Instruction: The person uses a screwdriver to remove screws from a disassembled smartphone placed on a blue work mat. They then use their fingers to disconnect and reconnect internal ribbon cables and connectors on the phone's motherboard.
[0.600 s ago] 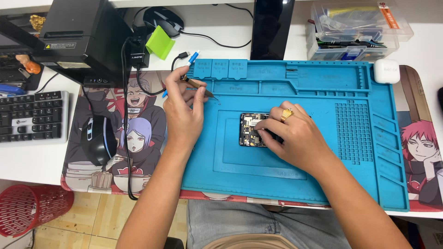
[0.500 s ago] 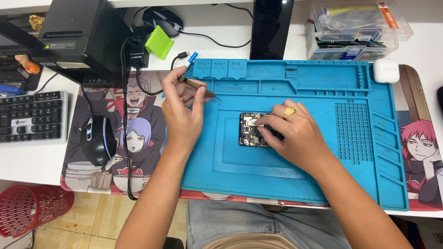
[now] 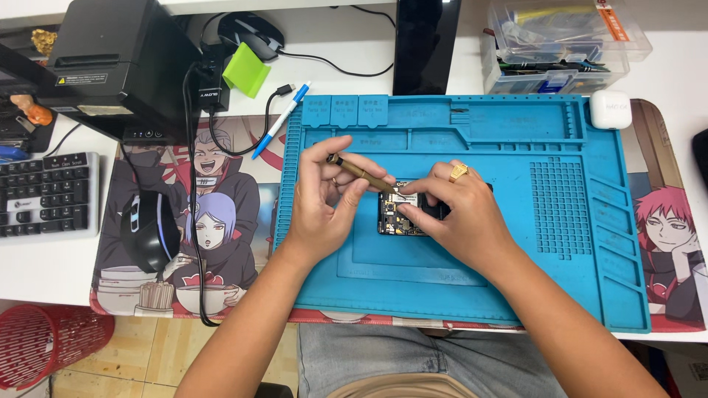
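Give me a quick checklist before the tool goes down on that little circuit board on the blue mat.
1. Tool gripped: ok. The left hand holds the slim brown tool between its fingers.
2. Board steadied: ok. The right hand rests on the circuit board.
3. Board on the blue mat: ok, lying flat near its middle.
4. Tool tip on target: cannot tell; the tip is hidden by the right fingers.
5. Loose parts near the board: cannot tell, too small to see.
6. White case: ok, at the mat's far corner, well apart.
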